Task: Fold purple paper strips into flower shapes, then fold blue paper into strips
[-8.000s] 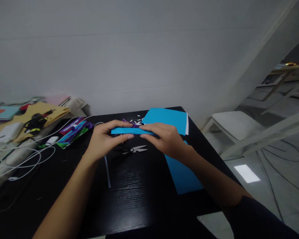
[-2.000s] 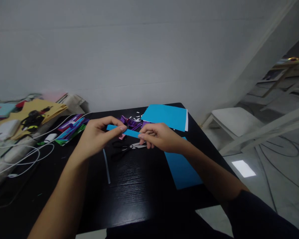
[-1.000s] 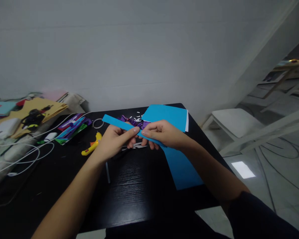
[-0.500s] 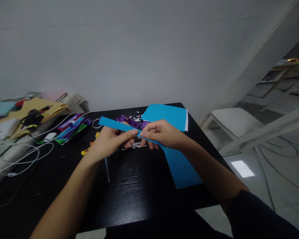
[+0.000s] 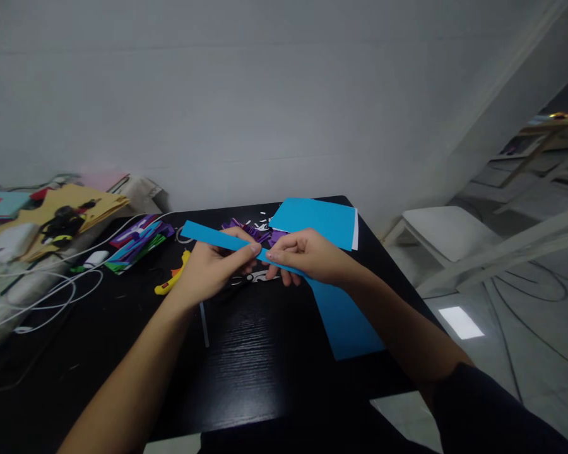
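Observation:
A narrow blue paper strip (image 5: 208,234) is held above the black table, slanting down to the right. My left hand (image 5: 218,265) pinches it near the middle, thumb on top. Just right of that, my right hand (image 5: 303,255) pinches the same strip between thumb and fingers. Below my right forearm lies a larger blue paper sheet (image 5: 345,318), partly hidden by the arm. Behind the hands are scissors (image 5: 261,276), partly covered by my fingers, and purple paper scraps (image 5: 274,236). A yellow tool (image 5: 173,282) lies beside my left wrist.
A blue sheet stack (image 5: 317,221) with white paper under it lies at the table's back right. Coloured cut strips (image 5: 139,243) and a looping white cable (image 5: 71,284) are on the left, beside heaped envelopes (image 5: 94,205). A white chair (image 5: 447,230) stands right of the table.
My left hand has spread slightly to the left along with the strip's end, and the gap between my thumbs has widened a little. My right hand stays nearly in place.

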The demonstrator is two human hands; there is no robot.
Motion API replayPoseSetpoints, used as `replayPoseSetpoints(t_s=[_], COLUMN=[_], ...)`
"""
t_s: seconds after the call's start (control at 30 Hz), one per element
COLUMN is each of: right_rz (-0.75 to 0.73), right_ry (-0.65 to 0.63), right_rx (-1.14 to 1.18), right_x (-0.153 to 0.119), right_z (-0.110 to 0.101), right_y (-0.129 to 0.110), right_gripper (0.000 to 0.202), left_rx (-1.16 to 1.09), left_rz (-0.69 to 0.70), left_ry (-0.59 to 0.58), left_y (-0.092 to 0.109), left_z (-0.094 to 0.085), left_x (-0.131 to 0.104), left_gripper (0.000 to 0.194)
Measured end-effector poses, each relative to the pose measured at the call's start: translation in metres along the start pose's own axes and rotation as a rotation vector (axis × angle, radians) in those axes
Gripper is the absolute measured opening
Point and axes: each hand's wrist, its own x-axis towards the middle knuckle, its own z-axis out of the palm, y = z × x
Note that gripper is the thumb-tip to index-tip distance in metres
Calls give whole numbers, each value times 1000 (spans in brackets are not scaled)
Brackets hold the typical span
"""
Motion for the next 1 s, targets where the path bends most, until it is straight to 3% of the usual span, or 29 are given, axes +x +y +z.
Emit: replayPoseSetpoints(t_s=[0.17,0.5,0.83,1.0], right_rz=[0,1,-21,-37], right_ry=[1,-6,38,50], right_rx=[6,14,70,53], right_x=[0,1,3,4], right_z=[0,2,2,2], right_y=[0,0,4,7], right_gripper=[34,32,31,29], left_rx=[-16,42,35,5], left_rz=[1,-13,3,-15], left_ry=[31,-36,42,-3], left_y=[0,0,0,-3], left_z=[-1,0,-3,0], left_x=[0,0,1,1], left_gripper=[20,21,18,19])
